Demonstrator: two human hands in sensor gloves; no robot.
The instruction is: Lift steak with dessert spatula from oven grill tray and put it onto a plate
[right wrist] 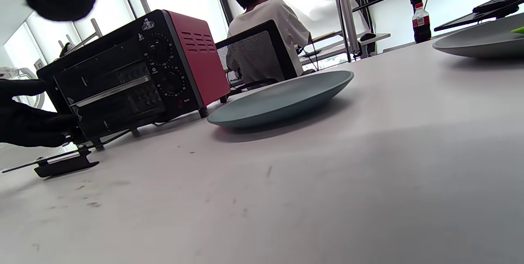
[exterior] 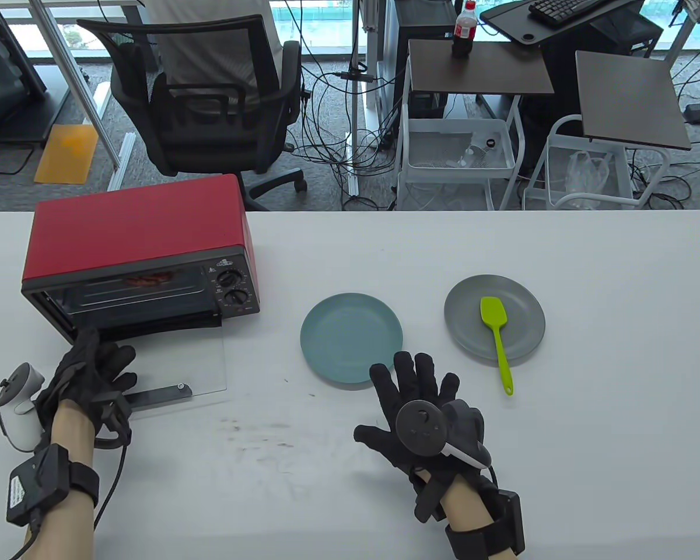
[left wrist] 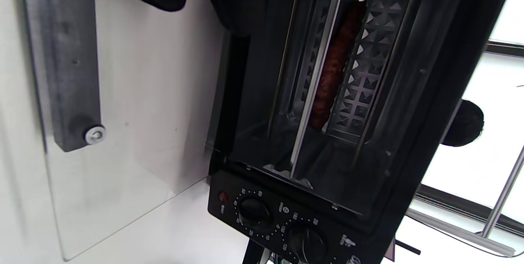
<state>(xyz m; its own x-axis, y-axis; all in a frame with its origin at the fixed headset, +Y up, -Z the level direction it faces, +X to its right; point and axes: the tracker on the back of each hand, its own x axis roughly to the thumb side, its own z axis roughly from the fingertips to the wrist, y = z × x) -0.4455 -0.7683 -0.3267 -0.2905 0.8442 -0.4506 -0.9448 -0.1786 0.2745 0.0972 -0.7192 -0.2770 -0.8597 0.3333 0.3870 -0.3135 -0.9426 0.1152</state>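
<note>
Steak (left wrist: 335, 65) deep inside oven (exterior: 140, 233) on tray (left wrist: 360, 75). Spatula (exterior: 496, 332) far off on grey plate (exterior: 525, 344). Right hand (exterior: 420, 408) flat, empty. Left hand (exterior: 90, 373) maybe touching the door; grip unclear. Could slide off, pulled crooked.

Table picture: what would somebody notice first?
Probably the shiny red toaster oven at the table's left, its glass door folded flat open and a brown steak inside. Next, the lime-green silicone spatula lying on the grey round plate at right, beside an empty blue-green plate.
</note>
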